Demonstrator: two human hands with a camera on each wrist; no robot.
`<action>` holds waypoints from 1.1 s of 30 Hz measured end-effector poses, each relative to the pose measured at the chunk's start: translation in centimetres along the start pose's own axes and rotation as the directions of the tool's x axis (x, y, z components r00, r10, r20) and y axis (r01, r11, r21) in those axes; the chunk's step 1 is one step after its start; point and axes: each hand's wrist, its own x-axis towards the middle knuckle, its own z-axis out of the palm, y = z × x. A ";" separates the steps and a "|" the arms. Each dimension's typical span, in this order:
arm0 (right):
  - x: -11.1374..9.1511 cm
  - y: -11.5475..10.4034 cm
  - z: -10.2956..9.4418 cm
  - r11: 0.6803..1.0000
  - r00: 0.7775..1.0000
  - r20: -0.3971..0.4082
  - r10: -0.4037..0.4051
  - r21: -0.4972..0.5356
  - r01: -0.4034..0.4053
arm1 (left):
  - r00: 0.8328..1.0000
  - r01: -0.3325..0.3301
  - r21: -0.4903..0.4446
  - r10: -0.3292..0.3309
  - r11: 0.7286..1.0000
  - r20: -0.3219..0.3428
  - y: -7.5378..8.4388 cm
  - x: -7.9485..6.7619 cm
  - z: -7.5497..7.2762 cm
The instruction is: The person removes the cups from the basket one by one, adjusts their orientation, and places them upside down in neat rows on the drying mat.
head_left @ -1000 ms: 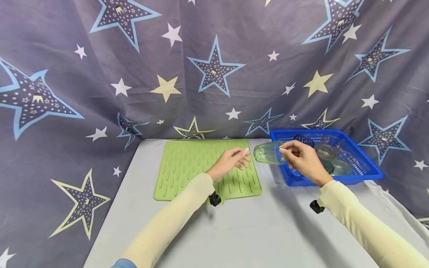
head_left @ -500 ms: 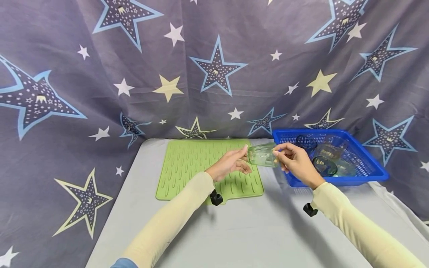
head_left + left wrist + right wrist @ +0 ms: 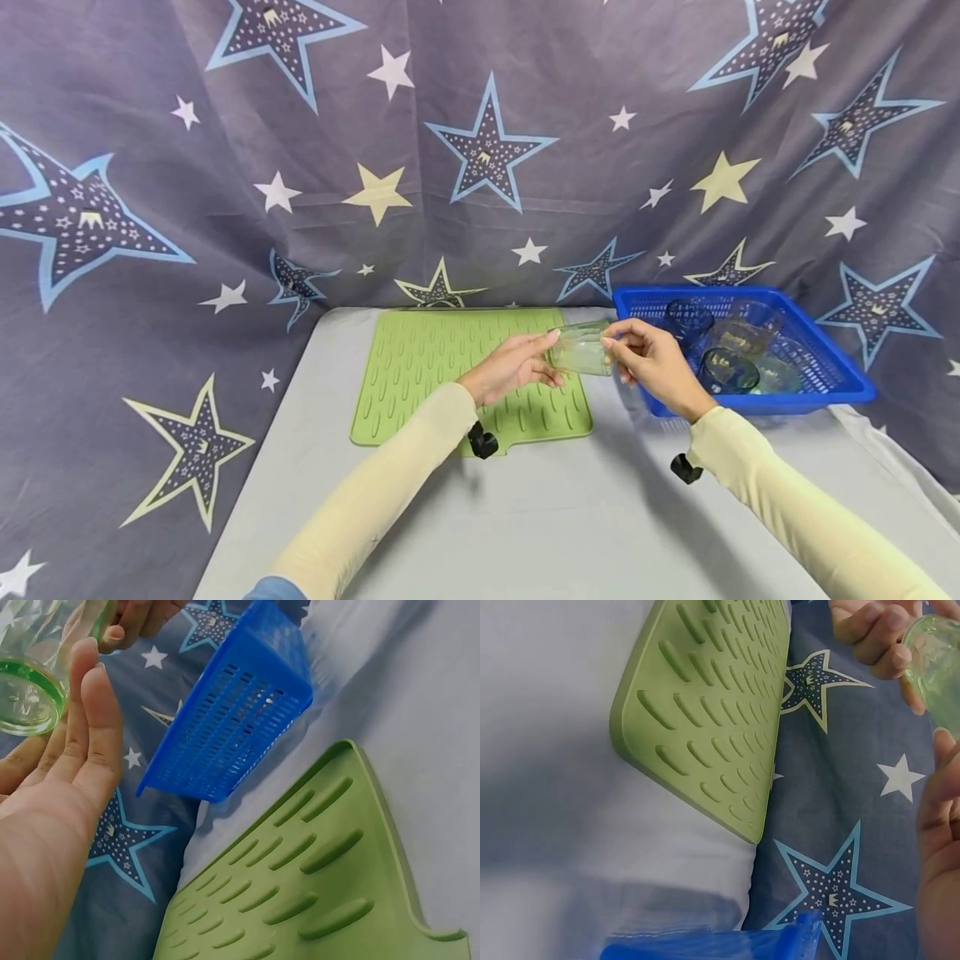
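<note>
A clear, green-tinted drinking glass (image 3: pixel 582 348) lies sideways in the air between my two hands, over the right side of the green mat (image 3: pixel 420 367). My right hand (image 3: pixel 654 363) pinches it at the rim end with thumb and fingers. At the base end, my left hand (image 3: pixel 517 365) has its thumb above and fingers below, holding the glass. In the left wrist view the thick green base (image 3: pixel 31 696) shows beside the left fingers (image 3: pixel 101 720). The right wrist view catches only part of the glass (image 3: pixel 941 671), at its upper right edge.
A blue perforated basket (image 3: pixel 806 404) stands right of the mat with several glasses inside, among them a dark one (image 3: pixel 729 372). The ridged mat lies on a white-covered table (image 3: pixel 525 517). A star-patterned curtain (image 3: pixel 465 242) hangs behind.
My right hand has brought the glass leftward, away from the basket's edge. My left hand, apart from it a second ago, now holds its base.
</note>
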 end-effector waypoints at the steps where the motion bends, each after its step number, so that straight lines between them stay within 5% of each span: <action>1: 0.0 0.0 0.0 1.000 1.000 0.003 0.004 -0.006 -0.004 | 1.000 -0.006 0.008 0.006 1.000 -0.006 0.1 0.0 0.0; 8: -0.4 0.5 -0.1 0.998 0.999 0.044 0.026 -0.055 -0.023 | 0.989 -0.054 0.104 0.067 0.993 -0.131 1.0 -0.8 -1.1; 15: -1.3 1.6 -0.7 0.975 0.995 0.030 0.100 -0.204 -0.092 | 0.943 0.000 0.345 0.115 0.939 -0.312 2.7 -2.4 -3.8; 23: -2.4 2.4 -1.4 0.944 0.990 0.025 0.136 -0.305 -0.122 | 0.893 0.140 0.622 0.173 0.771 -0.416 4.8 -4.7 -7.2; 30: -2.8 2.5 -1.7 0.932 0.995 0.005 0.099 -0.352 -0.091 | 0.851 0.255 0.795 0.262 0.550 -0.455 5.9 -6.4 -10.2; 33: -3.0 2.7 -1.8 0.925 0.997 -0.003 0.073 -0.375 -0.069 | 0.834 0.300 0.820 0.284 0.487 -0.474 6.1 -7.1 -11.4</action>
